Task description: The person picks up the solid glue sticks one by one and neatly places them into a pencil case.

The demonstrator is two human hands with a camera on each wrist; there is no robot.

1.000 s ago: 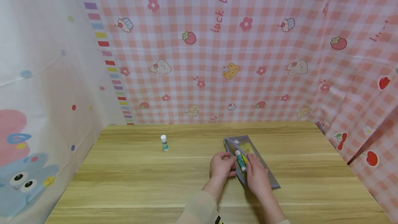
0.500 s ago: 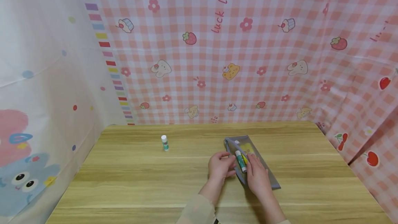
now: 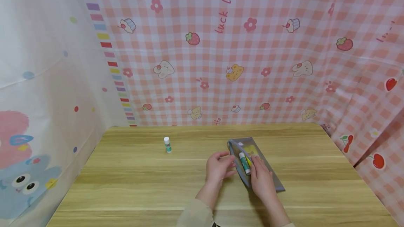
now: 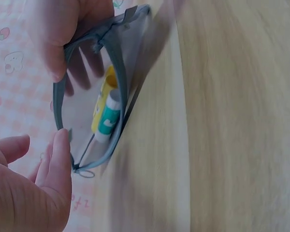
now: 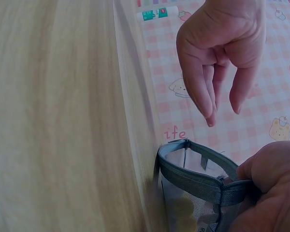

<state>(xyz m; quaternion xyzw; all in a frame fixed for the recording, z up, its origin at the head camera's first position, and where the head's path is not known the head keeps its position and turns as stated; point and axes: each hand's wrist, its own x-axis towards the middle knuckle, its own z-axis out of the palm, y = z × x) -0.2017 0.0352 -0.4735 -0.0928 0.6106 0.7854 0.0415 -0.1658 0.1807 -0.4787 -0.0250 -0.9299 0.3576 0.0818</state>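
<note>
A grey mesh zipper pouch [image 3: 274, 174] lies on the table with its mouth spread wide. My right hand [image 3: 262, 178] grips the pouch's upper edge, thumb and fingers on either side of the zipper band [image 5: 193, 186]. Inside lie a white-and-teal glue stick [image 4: 108, 116] and, alongside it, a yellow tube [image 4: 100, 104], partly hidden. My left hand [image 3: 219, 166] is just left of the pouch's mouth, fingers loosely bent and holding nothing. In the right wrist view, a gap shows between the left hand's fingertips [image 5: 210, 118] and the pouch rim.
Another white-and-teal glue stick [image 3: 167, 145] stands upright on the wooden table [image 3: 135, 181], left of the hands. Behind the table hangs a pink checked cloth [image 3: 217, 90], and a white printed cloth [image 3: 63, 80] hangs on the left.
My left hand has drawn back to the left, away from the pouch's edge. The right hand, the pouch and the glue sticks have stayed in place.
</note>
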